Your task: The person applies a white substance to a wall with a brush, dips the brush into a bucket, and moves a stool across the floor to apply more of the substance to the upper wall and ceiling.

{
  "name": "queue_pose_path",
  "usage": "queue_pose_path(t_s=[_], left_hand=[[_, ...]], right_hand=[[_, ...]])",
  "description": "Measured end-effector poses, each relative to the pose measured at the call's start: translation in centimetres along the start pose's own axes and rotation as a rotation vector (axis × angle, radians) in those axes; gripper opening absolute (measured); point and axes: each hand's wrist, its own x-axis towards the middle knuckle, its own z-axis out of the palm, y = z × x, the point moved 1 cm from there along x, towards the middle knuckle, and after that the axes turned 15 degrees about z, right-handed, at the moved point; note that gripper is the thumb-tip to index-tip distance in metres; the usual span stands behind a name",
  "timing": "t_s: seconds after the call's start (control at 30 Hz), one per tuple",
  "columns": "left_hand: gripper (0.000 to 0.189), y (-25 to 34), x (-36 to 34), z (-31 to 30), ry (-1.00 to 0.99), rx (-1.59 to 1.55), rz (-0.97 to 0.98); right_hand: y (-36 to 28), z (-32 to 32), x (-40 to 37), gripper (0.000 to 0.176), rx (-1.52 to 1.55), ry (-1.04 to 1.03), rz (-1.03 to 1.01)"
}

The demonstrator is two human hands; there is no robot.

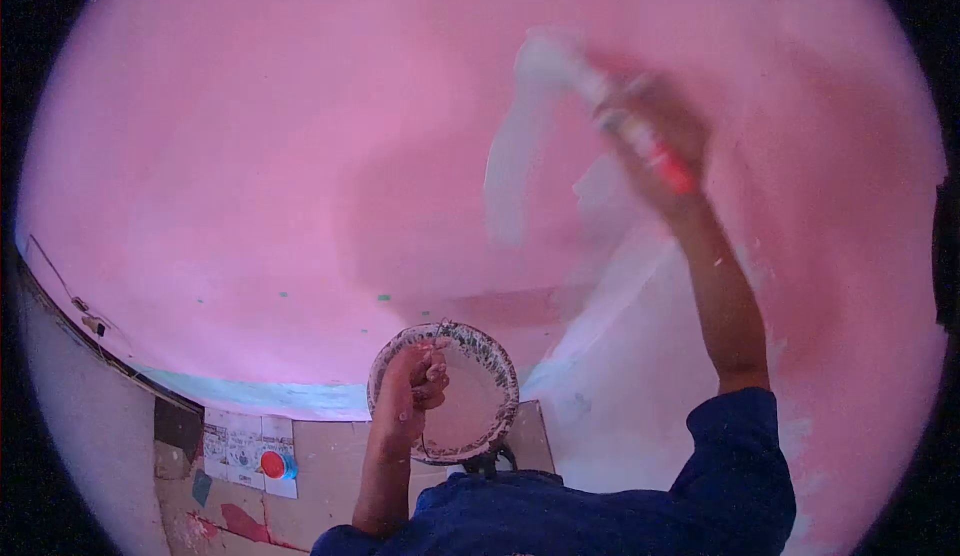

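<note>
My right hand (665, 136), smeared by motion, is closed around a paintbrush (672, 168) with a red handle end. The brush's bristle end is at the pink wall (300, 106), at the top of a pale, curved stroke of wet paint (512, 171). Lower down, my left hand (425, 371) is closed on the thin wire handle of a paint-spattered bucket (508, 396). Pale paint (470, 391) shows inside the bucket, which hangs in front of my body.
Cardboard and printed sheets (235, 446) cover the floor at lower left, with a red-topped container (273, 464) on them. A cable with a small fitting (93, 326) hangs at far left. Pale paint covers the lower right surface (610, 396).
</note>
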Motion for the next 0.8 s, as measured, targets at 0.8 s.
queue_pose_path(t_s=[0.8], left_hand=[[0.020,-0.3,-1.1,-0.4,0.022,-0.017,0.008]], right_hand=[[-4.8,8.7,-6.1,0.007,-0.129,-0.769,-0.299]])
